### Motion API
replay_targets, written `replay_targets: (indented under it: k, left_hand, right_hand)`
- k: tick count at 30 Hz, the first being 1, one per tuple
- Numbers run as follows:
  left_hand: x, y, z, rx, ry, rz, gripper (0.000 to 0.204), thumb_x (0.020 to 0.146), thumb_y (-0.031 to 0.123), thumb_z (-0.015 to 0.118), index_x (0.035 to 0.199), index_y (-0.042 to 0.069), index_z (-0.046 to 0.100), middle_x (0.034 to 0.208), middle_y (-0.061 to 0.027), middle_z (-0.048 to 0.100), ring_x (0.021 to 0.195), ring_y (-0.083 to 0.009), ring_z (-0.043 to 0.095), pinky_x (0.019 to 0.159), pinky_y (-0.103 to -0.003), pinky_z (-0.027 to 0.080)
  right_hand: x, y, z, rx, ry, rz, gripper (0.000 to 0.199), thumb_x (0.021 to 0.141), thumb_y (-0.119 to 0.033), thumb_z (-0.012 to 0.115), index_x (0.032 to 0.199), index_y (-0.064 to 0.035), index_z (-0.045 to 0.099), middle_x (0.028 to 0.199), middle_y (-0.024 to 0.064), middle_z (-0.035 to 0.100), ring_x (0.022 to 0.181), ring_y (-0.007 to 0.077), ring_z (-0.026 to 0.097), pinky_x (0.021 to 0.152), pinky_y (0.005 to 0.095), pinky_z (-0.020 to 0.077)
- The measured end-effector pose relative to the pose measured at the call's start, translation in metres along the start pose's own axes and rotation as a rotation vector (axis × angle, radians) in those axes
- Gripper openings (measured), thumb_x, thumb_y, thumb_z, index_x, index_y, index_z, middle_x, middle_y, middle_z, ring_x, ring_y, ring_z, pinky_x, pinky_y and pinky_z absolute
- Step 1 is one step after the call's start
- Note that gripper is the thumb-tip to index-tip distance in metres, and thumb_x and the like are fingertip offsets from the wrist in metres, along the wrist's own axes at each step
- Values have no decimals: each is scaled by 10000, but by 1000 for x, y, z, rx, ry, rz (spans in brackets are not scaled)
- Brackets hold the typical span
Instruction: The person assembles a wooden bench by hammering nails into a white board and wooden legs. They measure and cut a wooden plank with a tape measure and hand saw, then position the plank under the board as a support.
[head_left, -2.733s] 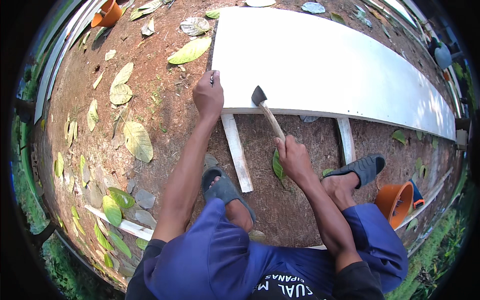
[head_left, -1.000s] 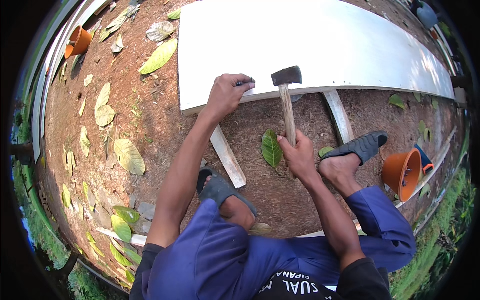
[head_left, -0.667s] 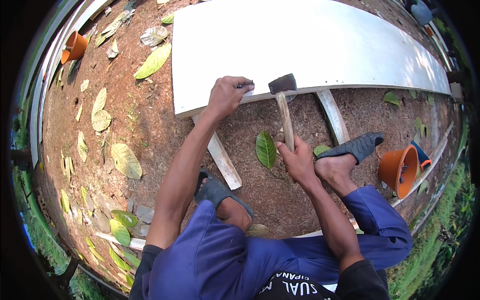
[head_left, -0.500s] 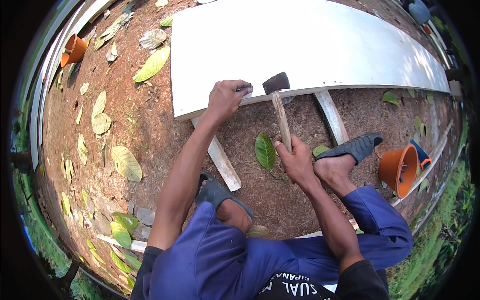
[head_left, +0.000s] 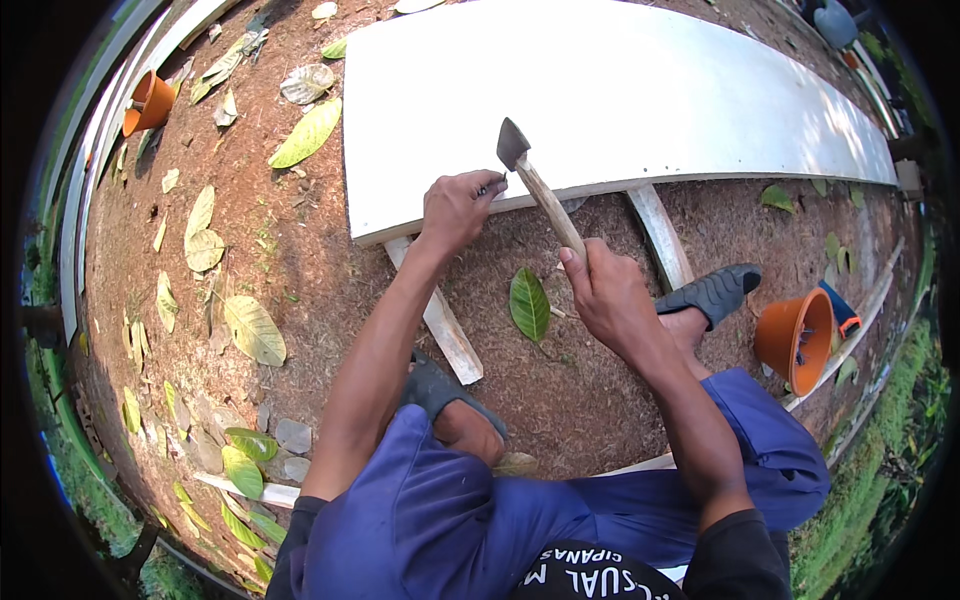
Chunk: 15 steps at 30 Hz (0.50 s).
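A large white board [head_left: 600, 100] lies across wooden legs in front of me. At its near edge, towards the left corner, my left hand [head_left: 455, 210] pinches a small dark nail [head_left: 503, 178] against the surface. My right hand [head_left: 610, 300] is wrapped round the wooden handle of a hatchet [head_left: 545, 200]. Its dark metal head [head_left: 512, 143] is raised just beside the fingertips of my left hand, with the narrow blunt end towards the nail. A row of small dark dots runs along the board's near edge to the right.
An orange pot [head_left: 795, 340] with several nails inside stands at the right by my foot, a blue and orange object [head_left: 840, 310] behind it. Another orange pot [head_left: 149, 103] is at the far left. Leaves [head_left: 253, 330] are scattered on the brown soil. White-painted wooden legs [head_left: 660, 235] support the board.
The hatchet has swung up and left, its head turning from flat beside the board's edge to near my left hand. My right hand rose slightly; the left hand stayed almost in place.
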<state>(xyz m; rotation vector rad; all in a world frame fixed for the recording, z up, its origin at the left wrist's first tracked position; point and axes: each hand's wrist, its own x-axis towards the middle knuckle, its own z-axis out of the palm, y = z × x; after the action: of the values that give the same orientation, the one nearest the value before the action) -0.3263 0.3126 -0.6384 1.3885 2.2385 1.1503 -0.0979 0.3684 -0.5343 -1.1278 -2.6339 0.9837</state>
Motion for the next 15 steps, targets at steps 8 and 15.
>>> replay_targets:
  k: [8,15]
  left_hand:
    - [-5,-2,-3,-13,49,97,154,943,203,692,1011,102,786,885,-105,774,746,-256,749,723,-376,581]
    - [-2,5,0,27,14,64,139,945,190,689,1004,114,789,880,-93,777,723,-242,749,687,-375,579]
  right_hand:
    - [1,-34,-27,184,65,-4,420,1080,-357,496,906,23,540,646,204,583,545,388,586,510,491,416]
    - [0,7,2,-64,-108,33,392,1081,-327,480,894,16,510,651,255,586,587,450,610,544,539,462]
